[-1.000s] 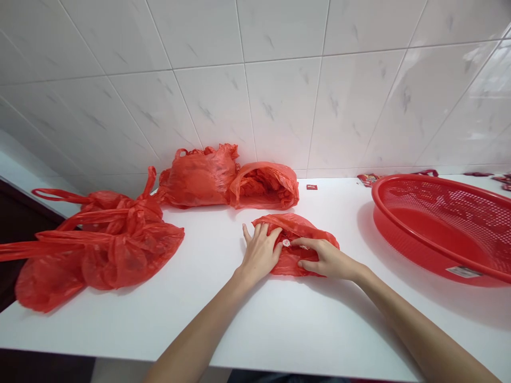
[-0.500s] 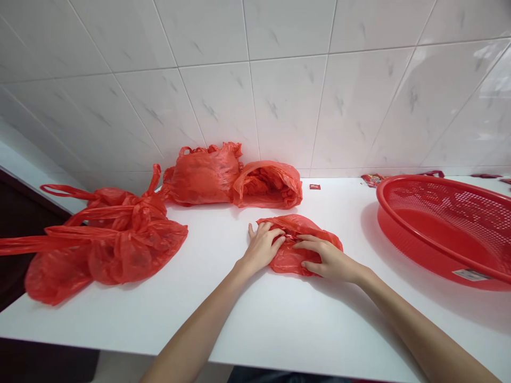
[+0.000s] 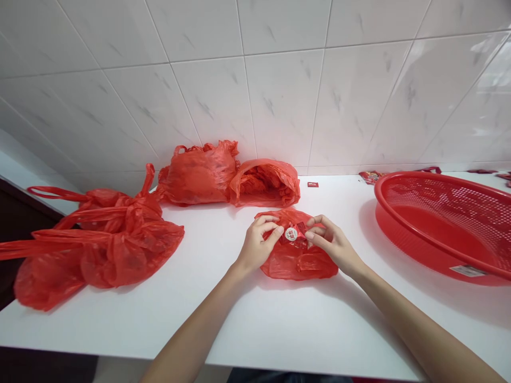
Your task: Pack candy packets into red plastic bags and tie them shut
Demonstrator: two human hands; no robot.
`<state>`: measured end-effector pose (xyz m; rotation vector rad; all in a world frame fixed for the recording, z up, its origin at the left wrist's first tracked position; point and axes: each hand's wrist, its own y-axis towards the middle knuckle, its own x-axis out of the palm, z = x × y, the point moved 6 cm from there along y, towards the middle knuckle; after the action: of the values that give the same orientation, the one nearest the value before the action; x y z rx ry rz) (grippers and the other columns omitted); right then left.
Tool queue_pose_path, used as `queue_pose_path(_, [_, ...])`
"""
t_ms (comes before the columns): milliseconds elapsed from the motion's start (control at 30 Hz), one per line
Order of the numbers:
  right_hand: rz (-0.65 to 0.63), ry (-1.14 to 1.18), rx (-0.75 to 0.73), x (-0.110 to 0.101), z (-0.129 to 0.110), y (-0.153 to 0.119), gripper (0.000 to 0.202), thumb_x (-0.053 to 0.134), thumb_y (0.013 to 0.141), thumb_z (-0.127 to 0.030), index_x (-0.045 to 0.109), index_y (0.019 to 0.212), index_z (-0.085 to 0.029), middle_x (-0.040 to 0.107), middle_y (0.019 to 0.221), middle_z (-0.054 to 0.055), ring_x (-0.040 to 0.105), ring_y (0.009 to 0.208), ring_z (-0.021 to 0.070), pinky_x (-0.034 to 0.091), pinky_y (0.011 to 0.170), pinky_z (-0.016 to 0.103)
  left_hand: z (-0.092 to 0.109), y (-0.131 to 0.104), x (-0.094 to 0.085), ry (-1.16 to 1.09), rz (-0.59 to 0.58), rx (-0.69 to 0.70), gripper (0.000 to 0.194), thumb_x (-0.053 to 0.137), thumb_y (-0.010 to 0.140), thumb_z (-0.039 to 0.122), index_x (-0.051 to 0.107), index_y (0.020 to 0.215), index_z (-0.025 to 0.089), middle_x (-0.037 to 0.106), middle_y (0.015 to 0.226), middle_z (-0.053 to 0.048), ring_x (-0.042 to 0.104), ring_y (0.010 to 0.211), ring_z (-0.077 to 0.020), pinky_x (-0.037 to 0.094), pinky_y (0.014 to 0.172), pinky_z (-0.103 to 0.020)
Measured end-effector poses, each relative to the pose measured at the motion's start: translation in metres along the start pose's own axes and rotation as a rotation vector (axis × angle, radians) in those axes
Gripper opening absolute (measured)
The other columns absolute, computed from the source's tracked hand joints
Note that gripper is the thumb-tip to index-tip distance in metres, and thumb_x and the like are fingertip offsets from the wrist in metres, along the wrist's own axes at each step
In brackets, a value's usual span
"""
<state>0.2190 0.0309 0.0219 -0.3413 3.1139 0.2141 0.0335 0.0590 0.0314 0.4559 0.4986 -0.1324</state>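
A red plastic bag (image 3: 300, 264) lies on the white table in front of me. At its mouth, small red packets (image 3: 293, 234) show, one with a round white label. My left hand (image 3: 259, 240) is closed at the left edge of the mouth, with thumb and forefinger pinching the thin plastic beside the label. On the opposite side, my right hand (image 3: 332, 243) pinches the bag's edge close to a dark red packet; its fingertips are partly hidden. Whether either hand also touches a packet is unclear.
Knotted red bags (image 3: 115, 244) lie at the left. By the tiled wall stand a full red bag (image 3: 199, 175) and an open-mouthed red bag (image 3: 265, 183). A tiny red packet (image 3: 313, 184) lies nearby. At right sits a red plastic basket (image 3: 419, 247), with wrappers (image 3: 370, 177) behind it.
Both hands have drawn apart and up from the bag's middle. The bag's mouth is spread wider, and the packets with the white label have come into sight.
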Motion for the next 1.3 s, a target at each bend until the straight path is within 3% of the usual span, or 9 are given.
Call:
queue_pose_path(133, [-0.066,0.015,0.03,0.009,0.001,-0.001,0.033,0.073,0.083,-0.051,0.065,0.085,-0.019,0.068,0.077,0.002,0.064,0.074,0.0172,0.052,0.071,0.031,0.011,-0.005,0.004,0.002,-0.039,0.043,0.024,0.057,0.093,0.032,0.074,0.079,0.022,0.071,0.107,-0.007,0.065,0.108,-0.0236,0.05,0.101,-0.042])
queue_pose_path(467, [-0.038,0.079,0.065,0.009,0.002,-0.006,0.036,0.075,0.082,-0.053,0.066,0.076,-0.019,0.071,0.073,0.002,0.067,0.071,0.0175,0.053,0.072,0.031,0.022,-0.012,0.003,0.024,-0.043,0.102,0.023,0.056,0.093,0.03,0.074,0.081,0.022,0.071,0.112,-0.008,0.064,0.111,-0.0243,0.05,0.103,-0.044])
queue_pose_path(767, [-0.068,0.114,0.059,0.013,0.0,-0.008,0.033,0.075,0.084,-0.051,0.067,0.078,-0.02,0.072,0.073,0.001,0.067,0.072,0.0169,0.053,0.076,0.031,0.03,-0.016,0.001,0.116,0.005,0.144,0.024,0.054,0.093,0.025,0.068,0.074,0.023,0.072,0.115,-0.006,0.057,0.125,-0.0271,0.043,0.11,-0.049])
queue_pose_path(933, [-0.094,0.076,0.038,0.018,-0.003,-0.01,0.028,0.076,0.083,-0.046,0.073,0.089,-0.019,0.071,0.085,0.002,0.067,0.083,0.0193,0.055,0.081,0.033,0.035,-0.02,0.0,0.1,0.074,0.147,0.027,0.052,0.095,0.027,0.067,0.072,0.023,0.073,0.112,-0.005,0.06,0.121,-0.0261,0.043,0.108,-0.049])
queue_pose_path(1200, [-0.047,0.049,0.009,0.021,-0.007,-0.013,0.031,0.072,0.085,-0.05,0.074,0.093,-0.02,0.075,0.091,0.005,0.069,0.086,0.0231,0.056,0.077,0.036,0.038,-0.022,0.001,0.099,0.078,0.147,0.026,0.053,0.093,0.026,0.067,0.072,0.023,0.074,0.11,-0.004,0.061,0.119,-0.0259,0.043,0.107,-0.048])
queue_pose_path(1300, [0.021,0.014,-0.017,0.016,-0.009,-0.013,0.032,0.072,0.085,-0.052,0.07,0.08,-0.02,0.073,0.083,0.004,0.067,0.08,0.0212,0.056,0.077,0.035,0.038,-0.024,0.003,0.152,0.071,0.183,0.025,0.052,0.093,0.025,0.068,0.073,0.024,0.074,0.11,-0.003,0.06,0.119,-0.0261,0.04,0.107,-0.049])
